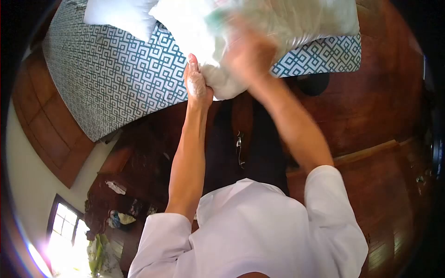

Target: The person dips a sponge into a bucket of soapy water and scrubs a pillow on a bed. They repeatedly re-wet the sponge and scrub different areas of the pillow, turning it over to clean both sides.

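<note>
At the near edge of the bed, my left hand (198,85) is closed on the bunched lower end of a white pillow (185,28). A whitish patch shows on the back of that hand. My right hand (252,53) is over the pillow, just right of my left hand, and smeared by motion, so I cannot tell what its fingers hold. A pale green blur (215,21) shows beside its fingers.
The bed has a teal-and-white geometric sheet (134,69). Another white pillow (118,16) lies at the far left. A dark round object (313,84) sits by the bed on the reddish wooden floor (371,102). Small items (121,218) lie lower left, near a bright window (65,222).
</note>
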Motion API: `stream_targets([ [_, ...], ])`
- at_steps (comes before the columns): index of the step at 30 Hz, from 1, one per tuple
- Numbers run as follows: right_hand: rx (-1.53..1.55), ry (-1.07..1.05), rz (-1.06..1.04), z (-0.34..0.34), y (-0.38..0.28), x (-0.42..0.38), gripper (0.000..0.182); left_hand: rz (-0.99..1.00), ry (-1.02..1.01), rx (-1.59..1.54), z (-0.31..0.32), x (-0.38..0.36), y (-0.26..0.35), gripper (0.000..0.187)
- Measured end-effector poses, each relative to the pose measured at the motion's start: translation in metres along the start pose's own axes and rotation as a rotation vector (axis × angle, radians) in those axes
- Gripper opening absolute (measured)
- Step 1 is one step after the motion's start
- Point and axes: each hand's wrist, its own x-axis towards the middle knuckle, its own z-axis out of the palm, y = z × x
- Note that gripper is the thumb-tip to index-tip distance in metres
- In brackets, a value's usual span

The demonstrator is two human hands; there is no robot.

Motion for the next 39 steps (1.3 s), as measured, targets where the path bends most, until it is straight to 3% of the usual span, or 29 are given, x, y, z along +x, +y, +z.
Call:
stream_targets([
  [1,0.049,-0.212,-0.156,0.004,-0.042,-0.018,0.042,-0.111,-0.097,-0.148,-0.011,-0.004,-0.001,0.045],
  [3,0.047,-0.173,-0.394,0.022,-0.058,-0.038,0.04,-0.151,-0.067,-0.128,-0.009,-0.013,0.007,0.045],
  [4,-0.028,-0.185,-0.432,0.027,-0.031,-0.031,0.04,-0.17,-0.034,-0.118,-0.005,-0.014,0.012,0.046],
  [5,-0.278,-0.271,-0.446,0.034,0.021,-0.02,0.038,-0.185,-0.002,-0.112,-0.005,-0.013,0.013,0.046],
  [6,-0.259,-0.376,-0.334,0.024,0.076,-0.002,0.031,-0.131,0.031,0.013,-0.009,-0.004,0.002,0.05],
  [8,-0.729,-0.479,0.056,-0.015,0.135,0.052,0.051,-0.063,0.029,0.202,0.007,-0.003,-0.008,0.062],
  [9,-0.729,-0.213,-0.124,-0.029,0.148,0.057,0.051,-0.056,0.024,0.185,0.01,0.002,-0.006,0.062],
  [10,-0.729,-0.215,-0.138,-0.029,0.131,0.058,0.051,-0.058,-0.007,0.008,0.01,0.002,-0.004,0.064],
  [12,-0.527,-0.158,0.036,-0.028,0.062,0.042,0.029,-0.191,-0.112,-0.318,-0.006,-0.008,0.008,0.065],
  [13,-0.421,-0.164,0.123,-0.022,0.026,0.031,0.023,-0.177,-0.082,-0.302,-0.011,-0.011,0.013,0.059],
  [14,-0.145,-0.226,0.026,-0.012,-0.02,0.01,0.031,-0.149,-0.067,-0.255,-0.014,-0.007,0.014,0.055],
  [15,0.072,-0.141,-0.242,0.01,-0.048,-0.01,0.043,-0.133,-0.042,-0.205,-0.023,-0.007,0.012,0.052],
  [16,0.085,-0.13,-0.335,0.031,-0.067,-0.035,0.044,-0.171,-0.493,-0.638,-0.086,0.009,-0.023,0.044],
  [17,0.095,-0.118,-0.432,0.042,-0.076,-0.051,0.045,-0.18,-0.489,-0.638,-0.073,0.001,-0.012,0.044],
  [19,-0.259,-0.461,-0.432,0.035,-0.026,-0.04,0.039,-0.238,0.053,-0.234,-0.023,-0.016,0.022,0.04],
  [20,-0.326,-0.343,-0.366,0.039,0.038,-0.028,0.033,-0.212,0.1,-0.125,-0.021,-0.014,0.011,0.041],
  [23,-0.816,-0.376,0.016,-0.037,0.131,0.045,0.049,-0.133,0.107,-0.042,-0.029,0.005,-0.018,0.047],
  [24,-0.831,-0.366,0.01,-0.047,0.114,0.053,0.049,-0.134,0.124,-0.091,-0.023,0.003,-0.013,0.046],
  [26,-0.701,-0.038,0.046,-0.056,0.071,0.049,0.045,-0.145,0.211,-0.125,-0.012,-0.013,-0.004,0.043],
  [29,-0.124,-0.23,-0.017,0.027,-0.004,-0.028,0.041,-0.113,0.196,-0.05,-0.024,-0.013,-0.008,0.042],
  [30,-0.049,-0.343,-0.212,0.03,-0.056,-0.039,0.013,-0.126,0.169,-0.049,-0.025,-0.015,-0.003,0.042],
  [31,0.044,-0.16,-0.478,0.045,-0.069,-0.045,0.021,-0.115,0.176,-0.003,-0.028,-0.017,0.004,0.044],
  [35,-0.323,-0.315,-0.403,0.021,0.09,0.008,0.02,-0.142,0.263,0.148,-0.023,-0.021,0.0,0.052],
  [37,-0.638,-0.412,-0.064,-0.039,0.172,0.073,0.042,-0.055,0.198,0.197,-0.038,-0.01,-0.022,0.043],
  [38,-0.784,-0.004,-0.23,-0.04,0.211,0.065,0.043,-0.039,0.184,0.221,-0.023,-0.016,-0.014,0.043],
  [39,-0.784,-0.002,-0.231,-0.055,0.185,0.072,0.043,-0.038,0.183,0.22,-0.027,-0.022,-0.01,0.043],
])
